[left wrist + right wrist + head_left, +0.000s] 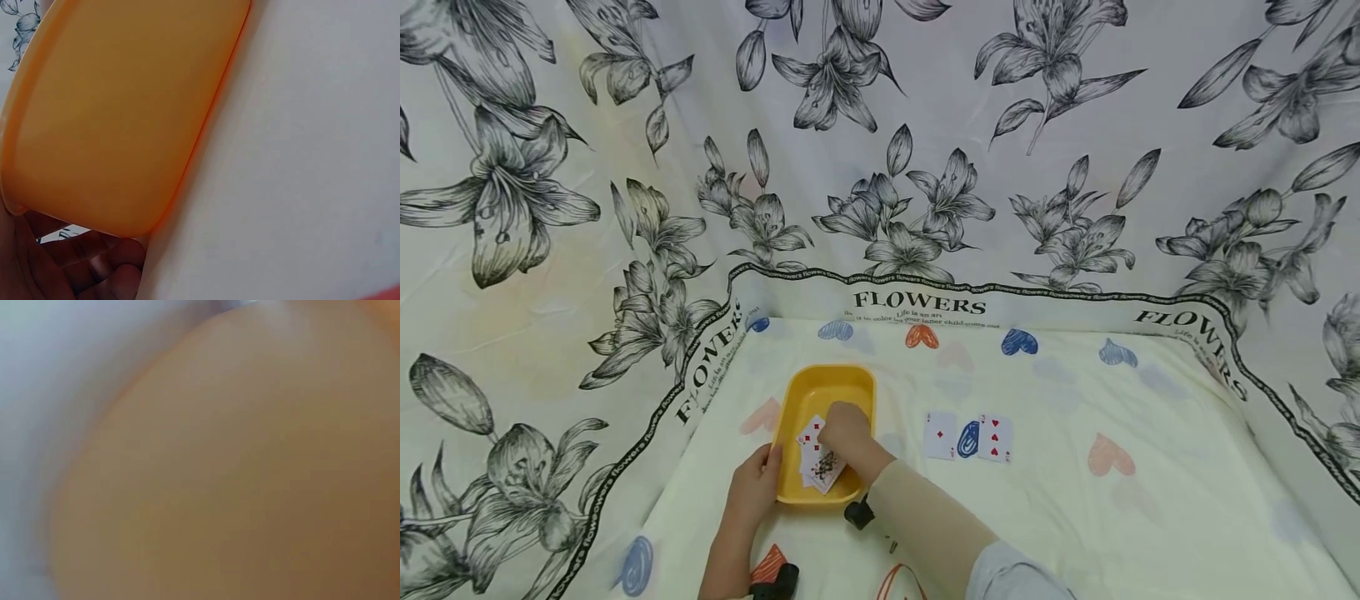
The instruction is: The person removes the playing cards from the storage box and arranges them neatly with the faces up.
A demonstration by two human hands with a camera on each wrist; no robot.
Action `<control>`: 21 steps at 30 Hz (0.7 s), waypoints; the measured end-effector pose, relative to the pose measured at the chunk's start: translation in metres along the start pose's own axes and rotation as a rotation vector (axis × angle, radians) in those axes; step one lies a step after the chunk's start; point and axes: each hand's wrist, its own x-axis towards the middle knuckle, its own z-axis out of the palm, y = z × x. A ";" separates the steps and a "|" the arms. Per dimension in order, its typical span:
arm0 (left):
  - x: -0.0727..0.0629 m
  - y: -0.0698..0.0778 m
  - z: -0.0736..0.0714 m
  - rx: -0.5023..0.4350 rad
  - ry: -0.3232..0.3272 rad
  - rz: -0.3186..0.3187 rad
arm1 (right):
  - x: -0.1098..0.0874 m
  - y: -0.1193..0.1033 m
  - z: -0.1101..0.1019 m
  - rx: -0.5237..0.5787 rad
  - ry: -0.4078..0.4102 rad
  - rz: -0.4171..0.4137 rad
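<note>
My left hand (755, 483) holds the yellow plastic tray (792, 383) by its left side, thumb at the rim. In the left wrist view its fingers (128, 253) bend beside the tray's outer wall (125, 112). Inside the tray, several playing cards overlap face up, among them a red diamond card (809, 437) and a patterned face card (826, 472). Over these cards is my right hand (847, 429), knuckles up and fingers bent down. Its fingertips are hidden, so whether it pinches a card is unclear. The right wrist view is blurred.
Right of the tray, an ace of diamonds (938, 435) and a three of hearts (996, 439) lie face up, side by side and apart. A pale cloth with printed hearts (1052, 500) covers the surface. Flower-printed curtains (925, 242) hang at the back and sides.
</note>
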 end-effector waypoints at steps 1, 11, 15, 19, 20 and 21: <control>0.000 -0.001 0.000 0.002 0.006 0.001 | -0.001 0.000 -0.002 0.024 -0.002 -0.014; 0.000 -0.001 0.000 -0.002 0.009 0.007 | -0.002 0.000 -0.017 0.366 -0.038 0.044; -0.001 0.000 0.001 -0.002 0.007 0.008 | -0.003 0.001 -0.026 0.481 -0.029 0.060; -0.001 0.000 0.001 -0.012 -0.010 0.003 | 0.001 0.007 -0.036 0.538 0.019 0.079; -0.001 0.000 0.001 -0.011 -0.012 0.003 | 0.003 0.010 -0.038 0.574 0.024 0.086; -0.001 0.000 0.001 -0.011 -0.012 0.003 | 0.004 0.013 -0.040 0.613 0.028 0.089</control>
